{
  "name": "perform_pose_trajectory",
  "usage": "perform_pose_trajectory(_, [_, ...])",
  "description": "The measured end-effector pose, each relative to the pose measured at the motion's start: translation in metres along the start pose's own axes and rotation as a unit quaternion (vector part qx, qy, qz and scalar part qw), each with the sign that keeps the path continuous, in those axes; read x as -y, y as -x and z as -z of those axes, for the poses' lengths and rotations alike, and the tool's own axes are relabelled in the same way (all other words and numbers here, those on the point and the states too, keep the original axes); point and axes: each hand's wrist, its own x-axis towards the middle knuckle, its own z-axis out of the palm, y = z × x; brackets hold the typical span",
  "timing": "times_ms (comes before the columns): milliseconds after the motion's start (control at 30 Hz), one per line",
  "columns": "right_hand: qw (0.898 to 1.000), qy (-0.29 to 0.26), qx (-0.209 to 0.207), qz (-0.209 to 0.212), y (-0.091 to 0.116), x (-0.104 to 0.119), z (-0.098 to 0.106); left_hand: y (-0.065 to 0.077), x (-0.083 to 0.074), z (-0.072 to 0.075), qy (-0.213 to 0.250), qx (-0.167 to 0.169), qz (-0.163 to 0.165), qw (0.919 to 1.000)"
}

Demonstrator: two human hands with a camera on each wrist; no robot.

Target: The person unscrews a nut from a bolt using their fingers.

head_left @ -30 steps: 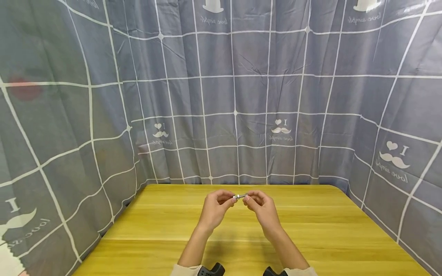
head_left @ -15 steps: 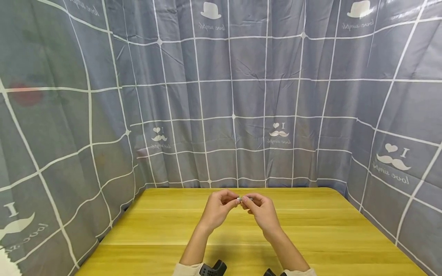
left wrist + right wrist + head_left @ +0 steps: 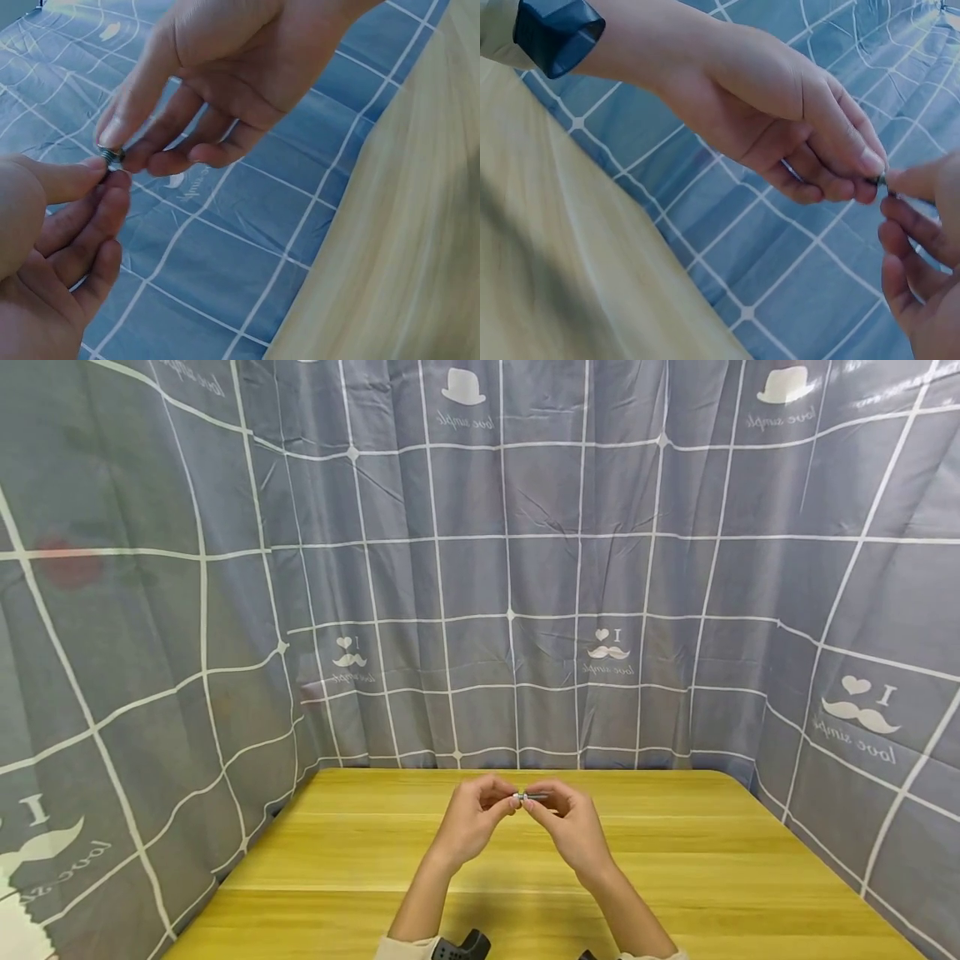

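A small silvery bolt [image 3: 537,797] lies roughly level between both hands, above the table's far half. Its left end is between the thumb and fingers of my left hand [image 3: 468,822]. A nut [image 3: 526,797] sits on it near that end, and the thumb of my right hand [image 3: 573,831] meets it, with the shank running back past the thumb. In the left wrist view a short threaded stretch of the bolt [image 3: 112,156] shows between the two pinches. Fingers hide most of the bolt in the right wrist view.
Beneath the hands is a yellow wood-grain table [image 3: 360,860]. A grey curtain [image 3: 480,568] with white grid lines surrounds its back and sides. Dark devices are strapped at the wrists, one a black wrist camera [image 3: 461,946].
My right fingers have slid left along the bolt, from its far tip to the nut, so the shank now extends past the right thumb. My left hand keeps its pinch.
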Motion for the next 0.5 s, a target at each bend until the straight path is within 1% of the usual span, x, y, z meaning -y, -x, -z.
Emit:
perform_pose_trajectory(133, [1.000, -0.017, -0.006, -0.010, 0.003, -0.002, -0.001, 0.004, 0.001, -0.004, 0.000, -0.015, -0.012, 0.9998])
perform_pose_trajectory(300, [1.000, -0.010, -0.020, -0.017, 0.004, -0.001, -0.004, 0.008, 0.001, -0.008, 0.007, -0.037, -0.036, 0.9987])
perform_pose_trajectory(433, [1.000, -0.021, -0.011, -0.018, 0.005, 0.004, -0.005, 0.012, -0.001, -0.009, 0.016, -0.054, -0.041, 0.9976])
perform_pose_trajectory(500, [1.000, -0.029, -0.005, -0.010, 0.005, 0.007, -0.006, 0.014, -0.002, -0.009, 0.020, -0.063, -0.040, 0.9970])
